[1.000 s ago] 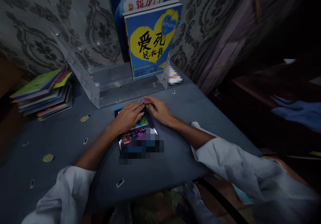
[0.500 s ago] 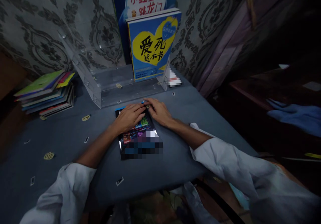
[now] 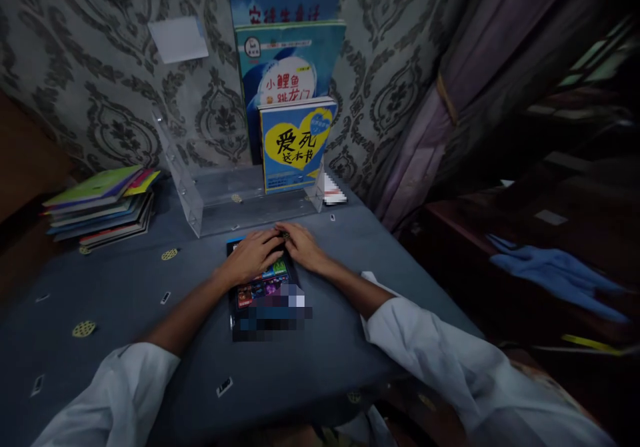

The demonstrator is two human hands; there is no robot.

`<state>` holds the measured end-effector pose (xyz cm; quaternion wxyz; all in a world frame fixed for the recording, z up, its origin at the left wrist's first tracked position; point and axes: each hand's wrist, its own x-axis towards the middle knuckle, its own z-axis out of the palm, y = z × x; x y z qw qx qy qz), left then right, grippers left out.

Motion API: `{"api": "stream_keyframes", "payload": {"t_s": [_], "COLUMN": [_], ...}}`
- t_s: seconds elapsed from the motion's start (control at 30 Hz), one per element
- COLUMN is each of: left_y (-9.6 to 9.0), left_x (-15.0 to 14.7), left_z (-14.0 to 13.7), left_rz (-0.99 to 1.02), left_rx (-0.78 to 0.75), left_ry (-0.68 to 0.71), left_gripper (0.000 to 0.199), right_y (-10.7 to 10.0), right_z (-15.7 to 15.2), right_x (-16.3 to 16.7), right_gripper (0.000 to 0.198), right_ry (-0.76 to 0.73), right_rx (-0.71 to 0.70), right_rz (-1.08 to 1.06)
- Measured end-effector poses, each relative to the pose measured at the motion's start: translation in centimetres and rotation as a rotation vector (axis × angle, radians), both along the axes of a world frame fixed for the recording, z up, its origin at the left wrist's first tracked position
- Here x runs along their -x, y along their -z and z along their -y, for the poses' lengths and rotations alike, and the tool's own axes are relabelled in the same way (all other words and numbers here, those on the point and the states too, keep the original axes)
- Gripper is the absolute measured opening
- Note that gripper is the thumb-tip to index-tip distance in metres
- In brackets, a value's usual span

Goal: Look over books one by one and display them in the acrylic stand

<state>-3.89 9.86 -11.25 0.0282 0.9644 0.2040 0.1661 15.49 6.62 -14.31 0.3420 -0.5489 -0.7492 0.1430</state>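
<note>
A dark book with a blue top edge and colourful pictures on its cover lies flat on the table; its lower part is blurred out. My left hand rests palm down across the upper half of the cover, fingers stretched toward the right. At the book's upper right corner lies my right hand, its fingers extended and close to the left fingertips. My hands hide much of the book's top edge. Just beyond them stands a clear acrylic rack, with a blue and yellow book upright at its right end.
A stack of thin books sits at the left on the patterned grey tablecloth. Taller blue books stand behind the rack against the wallpaper. To the right are a purple curtain and a blue cloth on a dark surface.
My view has tilted upward, so the rack and books appear lower and more of the back books shows. Both hands stay on the dark book, almost in the same pose.
</note>
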Motion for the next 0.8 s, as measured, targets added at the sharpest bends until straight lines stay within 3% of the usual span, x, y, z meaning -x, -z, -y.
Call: {"api": "stream_keyframes", "payload": {"t_s": [0.5, 0.7, 0.8], "left_y": [-0.1, 0.1, 0.0], "left_x": [0.2, 0.6, 1.1], "left_z": [-0.3, -0.8, -1.2], "left_rz": [0.118, 0.278, 0.426], "left_rx": [0.13, 0.273, 0.343], "left_ry": [0.008, -0.025, -0.109], "left_gripper": [0.027, 0.031, 0.033], "right_y": [-0.3, -0.2, -0.3], "right_z": [0.6, 0.9, 1.2], "right_x": [0.0, 0.2, 0.3], "right_gripper": [0.045, 0.044, 0.046], "right_ry": [-0.014, -0.037, -0.051], "right_rx": [-0.029, -0.063, -0.055], "right_rz": [0.063, 0.117, 0.155]}}
